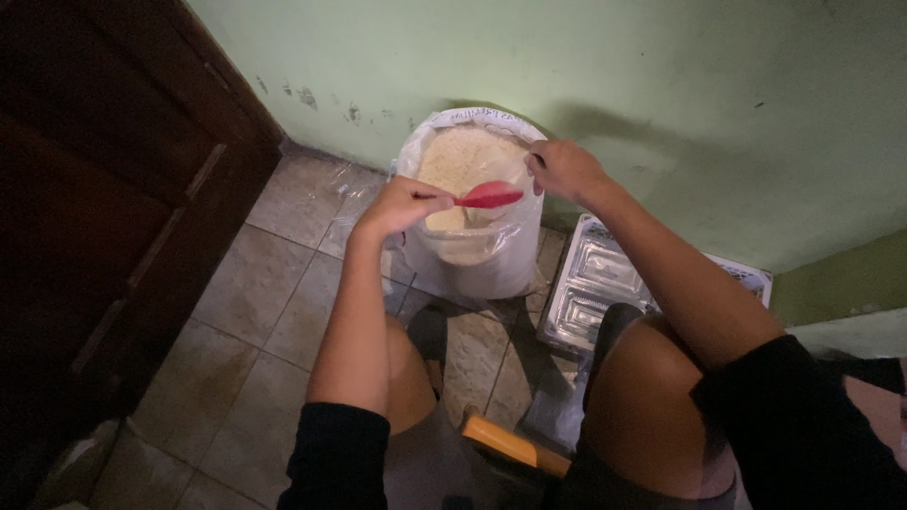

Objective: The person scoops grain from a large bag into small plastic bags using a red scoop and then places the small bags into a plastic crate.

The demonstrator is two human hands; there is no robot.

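Down between the knees, the left hand (402, 201) is closed around the handle of a flat red plastic spoon (488, 195), whose blade points to the right and hangs just above the pale contents of the bag. The right hand (564, 170) is pinched shut on the far right rim of a large white, semi-transparent plastic sack (477, 250), holding its mouth open. That sack stands upright on the floor against the wall, its top rolled down, and it is filled nearly to the brim with a cream-coloured, powdery or fine-grained stuff (460, 156); what it is exactly cannot be told. Both forearms are bare, with black sleeves pushed up past the elbows.

Just to the right of the sack, a stack of clear plastic compartment trays (590, 283) lies on the floor, partly hidden behind the right knee. Under the person shows the orange-yellow edge of a low seat (515, 445). Beige square floor tiles (255, 283) spread to the left, a dark brown wooden door (104, 189) closes off that side, and a pale green painted wall (605, 66) rises behind everything.
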